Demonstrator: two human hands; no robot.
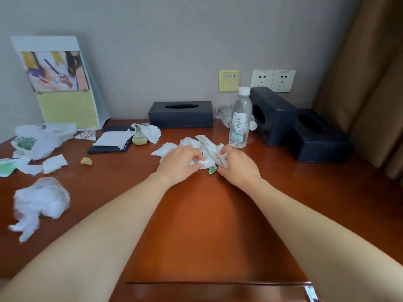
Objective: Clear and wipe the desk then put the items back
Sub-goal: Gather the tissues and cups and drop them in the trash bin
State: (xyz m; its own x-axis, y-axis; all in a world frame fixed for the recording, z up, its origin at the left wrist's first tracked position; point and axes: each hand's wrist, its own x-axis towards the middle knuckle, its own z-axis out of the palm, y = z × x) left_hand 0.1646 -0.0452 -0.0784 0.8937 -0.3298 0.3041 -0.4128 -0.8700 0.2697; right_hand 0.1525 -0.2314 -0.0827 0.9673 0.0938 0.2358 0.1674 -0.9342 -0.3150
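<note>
Wooden desk [196,214], littered. Left hand [178,162] and right hand [237,164] both clutch the paper scraps [205,149] lying between them.

Wall sockets [273,80] beside a brown curtain [370,73].

One head-worn wide-angle camera looks forward and down, close over the desk [196,225], facing the wall [174,51].

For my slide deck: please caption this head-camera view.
Left hand and right hand pinch crumpled paper scraps on a littered wooden desk, near an upright water bottle.
</note>
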